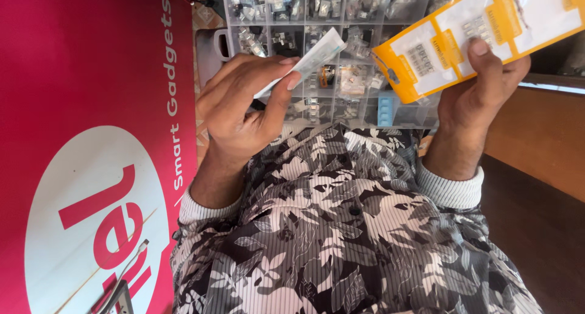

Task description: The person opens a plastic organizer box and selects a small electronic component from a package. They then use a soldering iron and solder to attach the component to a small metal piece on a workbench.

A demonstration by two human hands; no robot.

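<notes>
Item: small clear packet (314,59). Flat, narrow, translucent plastic with a pale bluish-white edge; contents too small to make out. It slants up toward one o'clock from the left hand (244,110), pinched between thumb and curled fingers, over the parts organiser.

Item: orange card (481,30). Long rectangular backing card, bright orange-yellow border, white panels carrying several small clear blisters with tiny metallic parts. It runs from the centre of the view up toward two o'clock and off the top right edge. The right hand (478,88) is closed on it, thumb pressed on the face, fingers behind.

Item: parts organiser (317,21). Clear plastic compartment box at twelve o'clock, many square cells filled with small bagged components; one light-blue piece sits in a cell near its lower right. A white handle shows at its left edge.

Item: red board (91,107). Large red surface with a white disc, filling the nine o'clock side.

Item: patterned shirt (347,228). Black, grey and white leaf print, ribbed white cuffs, at six o'clock.
</notes>
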